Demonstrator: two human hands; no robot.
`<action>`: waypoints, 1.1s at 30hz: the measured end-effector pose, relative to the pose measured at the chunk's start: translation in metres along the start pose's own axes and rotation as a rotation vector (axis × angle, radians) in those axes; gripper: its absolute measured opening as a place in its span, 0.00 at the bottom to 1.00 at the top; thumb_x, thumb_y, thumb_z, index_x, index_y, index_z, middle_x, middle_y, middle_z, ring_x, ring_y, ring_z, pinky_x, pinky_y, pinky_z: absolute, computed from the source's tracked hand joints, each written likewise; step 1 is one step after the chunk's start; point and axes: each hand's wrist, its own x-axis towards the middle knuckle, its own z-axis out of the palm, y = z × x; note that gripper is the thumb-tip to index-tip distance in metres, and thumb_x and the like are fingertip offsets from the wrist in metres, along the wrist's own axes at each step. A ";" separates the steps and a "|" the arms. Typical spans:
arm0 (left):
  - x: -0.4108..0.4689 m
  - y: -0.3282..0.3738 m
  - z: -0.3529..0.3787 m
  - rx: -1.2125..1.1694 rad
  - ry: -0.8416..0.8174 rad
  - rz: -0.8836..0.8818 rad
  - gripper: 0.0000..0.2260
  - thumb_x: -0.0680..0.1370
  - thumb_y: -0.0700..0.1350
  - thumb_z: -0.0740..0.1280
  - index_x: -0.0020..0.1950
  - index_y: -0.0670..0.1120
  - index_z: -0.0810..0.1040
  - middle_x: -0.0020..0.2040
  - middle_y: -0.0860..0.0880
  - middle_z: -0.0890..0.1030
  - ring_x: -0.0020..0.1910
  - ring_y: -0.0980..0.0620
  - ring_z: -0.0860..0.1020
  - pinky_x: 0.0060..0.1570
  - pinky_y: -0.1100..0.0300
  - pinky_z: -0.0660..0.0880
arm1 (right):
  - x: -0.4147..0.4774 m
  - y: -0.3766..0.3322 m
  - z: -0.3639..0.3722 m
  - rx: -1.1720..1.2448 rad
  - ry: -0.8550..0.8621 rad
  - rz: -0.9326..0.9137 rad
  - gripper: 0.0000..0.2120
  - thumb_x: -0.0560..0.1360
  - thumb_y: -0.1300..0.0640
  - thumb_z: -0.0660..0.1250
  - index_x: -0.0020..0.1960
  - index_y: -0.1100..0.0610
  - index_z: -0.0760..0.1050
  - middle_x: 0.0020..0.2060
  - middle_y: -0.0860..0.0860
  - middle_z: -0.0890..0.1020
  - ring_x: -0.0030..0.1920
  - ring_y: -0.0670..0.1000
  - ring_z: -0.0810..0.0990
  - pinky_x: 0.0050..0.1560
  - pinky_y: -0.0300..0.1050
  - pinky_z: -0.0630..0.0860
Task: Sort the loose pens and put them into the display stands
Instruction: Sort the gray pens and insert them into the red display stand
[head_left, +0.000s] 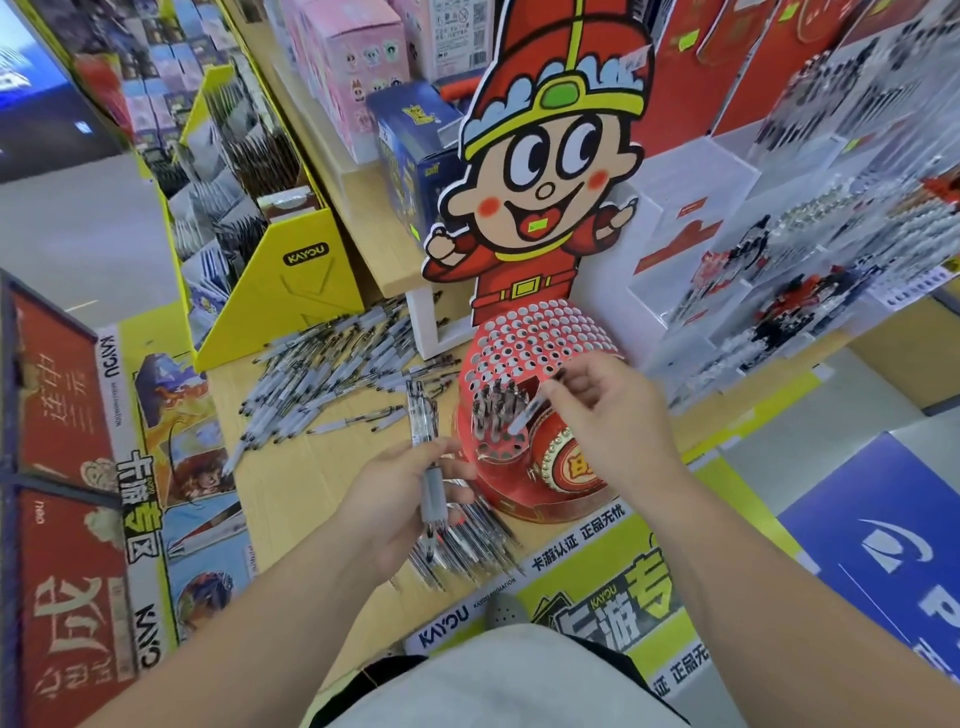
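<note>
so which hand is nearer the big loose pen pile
Left. The left hand is just below-right of the pen pile; the right hand is farther right, over the red stand.

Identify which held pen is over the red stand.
The single pen pinched by the right hand; the bundle in the left hand is beside the stand.

Upper left: yellow rack (291, 291) marked KAYOU, filled with upright card packs (244, 150). Top centre: pink boxes (353, 57) on a wooden shelf (374, 228), with a blue box (415, 150) just beside them. Far left: red posters (57, 395) bearing large characters. Along the front edge of the table (311, 467): yellow banner (597, 587). Lower right: blue sign (883, 545) with white lettering.
</note>
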 end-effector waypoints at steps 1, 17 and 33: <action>0.000 0.000 0.000 -0.003 0.002 0.005 0.11 0.84 0.43 0.62 0.62 0.38 0.77 0.42 0.41 0.83 0.34 0.46 0.78 0.30 0.55 0.76 | -0.001 -0.001 0.004 -0.048 -0.009 -0.041 0.03 0.76 0.53 0.73 0.47 0.51 0.80 0.35 0.41 0.80 0.39 0.39 0.79 0.43 0.34 0.75; 0.007 0.001 -0.008 -0.014 0.031 0.012 0.11 0.84 0.43 0.63 0.61 0.39 0.78 0.40 0.42 0.82 0.32 0.48 0.76 0.32 0.54 0.74 | 0.006 0.008 0.040 -0.308 -0.134 0.013 0.08 0.75 0.50 0.74 0.47 0.54 0.81 0.38 0.49 0.84 0.41 0.51 0.82 0.44 0.50 0.80; 0.015 0.004 -0.011 -0.003 0.011 0.010 0.10 0.84 0.43 0.63 0.60 0.39 0.79 0.41 0.42 0.82 0.31 0.48 0.76 0.34 0.54 0.74 | 0.007 0.004 0.048 -0.364 -0.172 0.049 0.10 0.74 0.50 0.74 0.51 0.55 0.81 0.40 0.50 0.85 0.43 0.53 0.83 0.46 0.50 0.81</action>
